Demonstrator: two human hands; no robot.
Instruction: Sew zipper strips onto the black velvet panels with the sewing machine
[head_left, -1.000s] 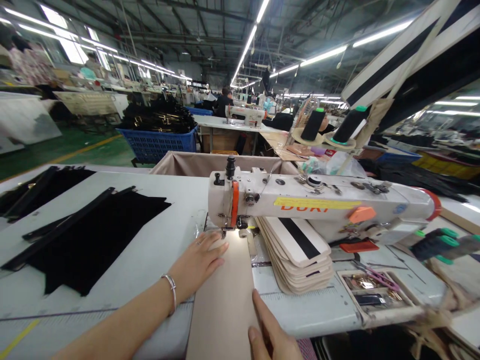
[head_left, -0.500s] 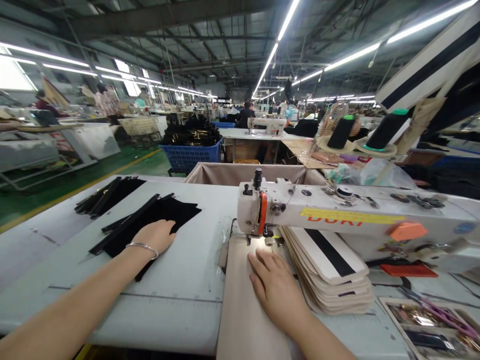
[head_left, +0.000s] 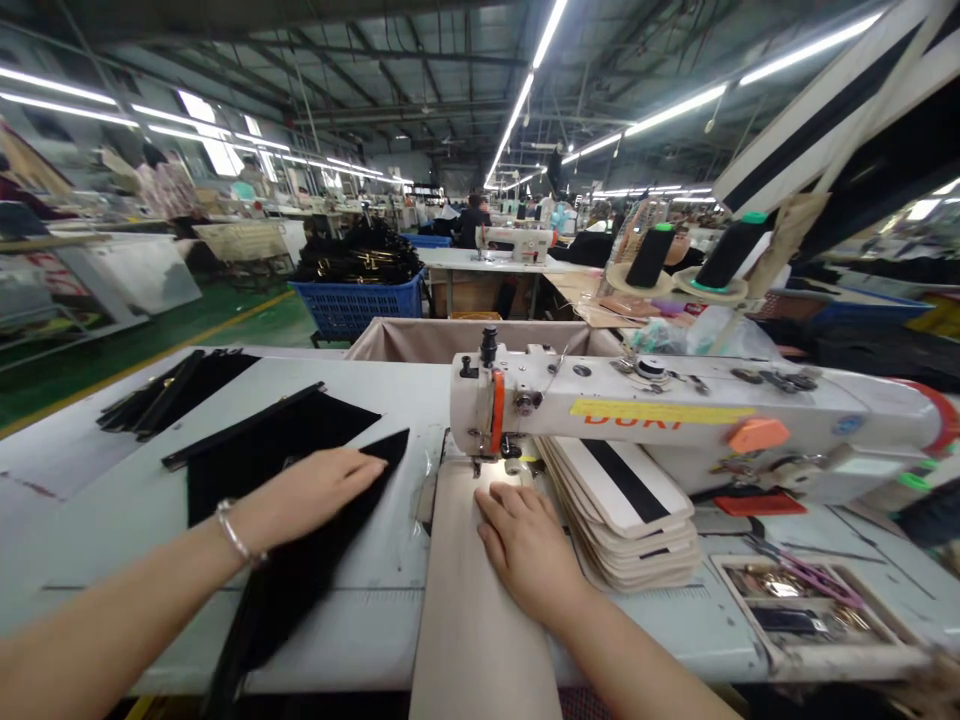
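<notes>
My left hand [head_left: 319, 495], with a silver bangle at the wrist, pinches a black fabric piece [head_left: 296, 595] near its pointed end. That piece slants down over the table's front edge. Another black piece [head_left: 247, 445] lies flat just behind it. Fingers outstretched, my right hand [head_left: 532, 550] rests flat on a long beige fabric panel [head_left: 480, 630]. The panel's far end lies under the presser foot of the white sewing machine [head_left: 555, 400], and its near end hangs off the table. Right of that hand is a stack of beige panels [head_left: 626, 490] with a black stripe on top.
More black pieces [head_left: 169, 395] lie at the far left. A tray [head_left: 817, 655] of small metal parts and purple-handled scissors [head_left: 814, 575] sits at right. Thread cones [head_left: 651, 255] stand behind the machine. A blue crate [head_left: 360, 305] of black items is beyond the table.
My left hand has drawn one black piece off the others, toward me and to the right. My right hand stays on the beige panel. The camera view has turned slightly right.
</notes>
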